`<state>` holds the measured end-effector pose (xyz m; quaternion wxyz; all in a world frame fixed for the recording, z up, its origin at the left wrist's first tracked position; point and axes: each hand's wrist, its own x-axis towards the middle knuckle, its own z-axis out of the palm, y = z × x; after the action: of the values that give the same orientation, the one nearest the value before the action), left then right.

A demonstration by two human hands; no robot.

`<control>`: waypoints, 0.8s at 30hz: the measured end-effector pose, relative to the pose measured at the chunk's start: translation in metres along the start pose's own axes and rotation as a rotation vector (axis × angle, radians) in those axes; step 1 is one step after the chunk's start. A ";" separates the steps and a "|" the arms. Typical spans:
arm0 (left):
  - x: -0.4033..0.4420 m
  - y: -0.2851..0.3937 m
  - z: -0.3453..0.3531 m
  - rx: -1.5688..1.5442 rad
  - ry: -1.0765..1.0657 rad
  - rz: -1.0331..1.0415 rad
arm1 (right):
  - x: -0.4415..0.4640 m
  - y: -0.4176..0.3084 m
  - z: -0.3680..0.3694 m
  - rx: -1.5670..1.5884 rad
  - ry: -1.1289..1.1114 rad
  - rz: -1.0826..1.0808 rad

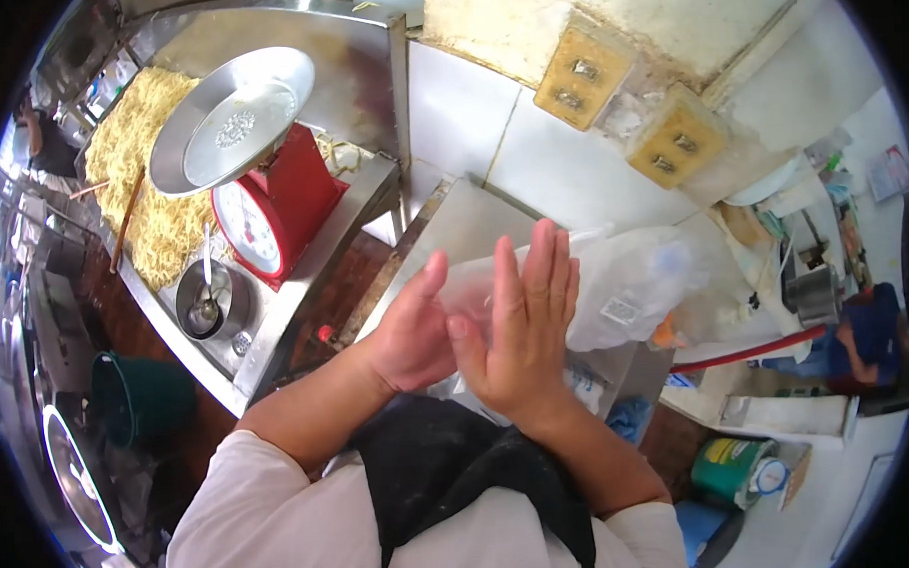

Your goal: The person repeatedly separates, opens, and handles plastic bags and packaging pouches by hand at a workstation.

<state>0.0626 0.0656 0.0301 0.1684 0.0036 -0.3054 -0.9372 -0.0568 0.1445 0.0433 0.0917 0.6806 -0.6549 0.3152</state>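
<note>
My left hand [414, 330] and my right hand [528, 331] are raised in front of my apron, palms turned toward each other and close together. The right hand's fingers are stretched out, its thumb near the left palm. On the left hand the thumb stands up; its other fingers are mostly hidden or blurred. I see nothing gripped in either hand. Just behind them lies a translucent plastic bag [630, 283] on a metal surface [472, 223]; whether the left fingers touch it I cannot tell.
Left, a metal table [371, 187] bears a heap of yellow noodles [154, 124], a red weighing scale [296, 194] with a round pan [234, 121], and a metal pot [213, 297] with a ladle. A green bucket [138, 400] stands below. Another person [867, 340] is far right.
</note>
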 end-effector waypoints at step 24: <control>0.016 -0.004 0.016 -0.065 0.086 0.055 | 0.003 0.024 0.020 0.250 0.124 0.043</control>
<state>0.0442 0.0725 0.0425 0.2073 0.0302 -0.2675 -0.9405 -0.0731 0.1287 0.0223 0.0398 0.6519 -0.6179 0.4378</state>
